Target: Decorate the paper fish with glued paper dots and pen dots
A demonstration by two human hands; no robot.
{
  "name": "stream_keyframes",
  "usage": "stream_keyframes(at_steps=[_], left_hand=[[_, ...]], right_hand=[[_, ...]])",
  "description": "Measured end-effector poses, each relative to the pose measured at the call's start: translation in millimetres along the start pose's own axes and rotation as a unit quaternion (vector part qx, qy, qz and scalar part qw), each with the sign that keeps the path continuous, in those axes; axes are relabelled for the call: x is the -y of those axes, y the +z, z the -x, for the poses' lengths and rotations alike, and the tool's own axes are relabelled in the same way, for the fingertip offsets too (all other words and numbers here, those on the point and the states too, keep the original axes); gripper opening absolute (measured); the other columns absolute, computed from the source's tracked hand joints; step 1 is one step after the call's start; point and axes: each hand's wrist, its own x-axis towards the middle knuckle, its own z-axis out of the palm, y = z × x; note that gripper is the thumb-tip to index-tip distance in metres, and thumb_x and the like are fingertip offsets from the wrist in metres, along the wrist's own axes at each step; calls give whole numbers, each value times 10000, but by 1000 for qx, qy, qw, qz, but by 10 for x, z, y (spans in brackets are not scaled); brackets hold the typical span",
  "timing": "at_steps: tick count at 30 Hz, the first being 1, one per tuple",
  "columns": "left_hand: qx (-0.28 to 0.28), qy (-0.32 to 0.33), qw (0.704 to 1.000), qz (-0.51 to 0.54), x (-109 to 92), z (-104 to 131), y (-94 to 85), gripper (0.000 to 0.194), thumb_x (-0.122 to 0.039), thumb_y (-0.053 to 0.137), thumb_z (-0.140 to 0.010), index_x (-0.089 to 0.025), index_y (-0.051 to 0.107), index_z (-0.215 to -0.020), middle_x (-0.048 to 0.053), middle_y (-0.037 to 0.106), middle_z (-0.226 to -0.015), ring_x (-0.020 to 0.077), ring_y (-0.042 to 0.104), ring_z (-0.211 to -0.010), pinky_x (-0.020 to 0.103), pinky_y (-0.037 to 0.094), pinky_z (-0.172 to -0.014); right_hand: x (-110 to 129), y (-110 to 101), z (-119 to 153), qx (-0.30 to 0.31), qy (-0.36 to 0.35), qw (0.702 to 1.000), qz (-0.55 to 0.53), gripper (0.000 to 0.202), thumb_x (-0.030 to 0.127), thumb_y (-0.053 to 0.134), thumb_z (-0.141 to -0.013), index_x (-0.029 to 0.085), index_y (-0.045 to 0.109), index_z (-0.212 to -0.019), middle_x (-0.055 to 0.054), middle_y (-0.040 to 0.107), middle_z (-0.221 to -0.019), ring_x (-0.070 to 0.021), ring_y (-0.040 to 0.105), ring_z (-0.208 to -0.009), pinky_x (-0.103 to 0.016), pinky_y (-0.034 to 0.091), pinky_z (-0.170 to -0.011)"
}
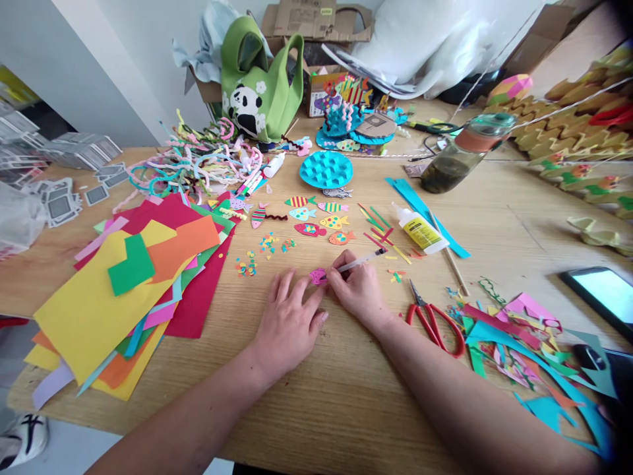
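- Left hand (pixel 288 322) rests palm down, fingers loosely spread, gripping nothing.
- Right hand (pixel 360 291) pinches a pale pen (pixel 360 260).
- Pink paper fish (pixel 317 275) lies between both sets of fingertips.

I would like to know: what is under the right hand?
Beside the right hand, a small pink paper fish shows on the brown wooden table; anything beneath that hand is covered.

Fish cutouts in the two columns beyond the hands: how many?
6. Left column, far to near: red-striped fish, blue fish, red fish; right column: multicoloured fish, yellow fish, orange fish. None looks hidden.
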Motion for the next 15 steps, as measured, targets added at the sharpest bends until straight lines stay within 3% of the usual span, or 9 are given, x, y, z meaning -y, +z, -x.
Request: stream_keyframes(at_steps=[15], left_hand=[[7,-3,1000,-2,0,2,-2,420,-357,514,-948,-198,546,-1335,127,512,-1312,360,346,-1327,583,283,-1125]], right_hand=[[-2,-6,2,-2,1,1000,-5,109,235,541,-755,223,462,-681,48,529,-508,-114,476,-444,-232,339,-450]])
